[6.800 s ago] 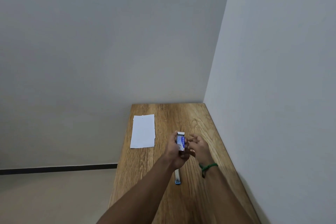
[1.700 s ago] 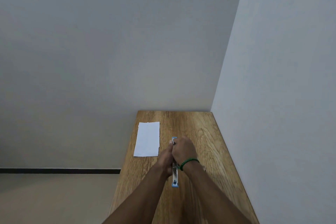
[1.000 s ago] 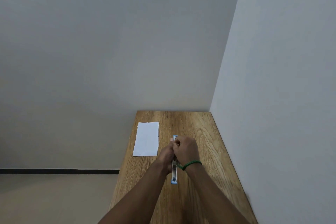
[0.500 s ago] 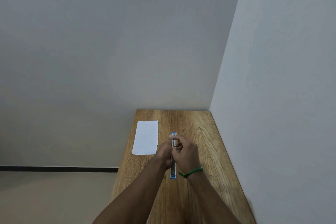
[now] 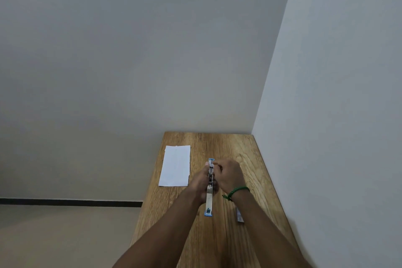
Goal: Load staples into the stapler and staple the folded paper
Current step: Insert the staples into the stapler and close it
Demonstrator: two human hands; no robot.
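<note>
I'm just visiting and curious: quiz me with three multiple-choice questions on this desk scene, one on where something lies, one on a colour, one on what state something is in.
1. Where does the folded paper lie relative to the hands?
A. to their left
B. to their right
C. under them

2. What colour is the wristband on the right wrist?
A. red
B. green
C. yellow

3. How is the stapler at this moment?
A. lying untouched
B. pressed onto the paper
C. held between the left hand and right hand

Answers: 1 A, the paper lies near the table's left edge; 2 B, the band is green; 3 C, both hands grip it, clear of the paper.

A wooden table (image 5: 243,154) stands in a grey-walled corner (image 5: 253,93).
</note>
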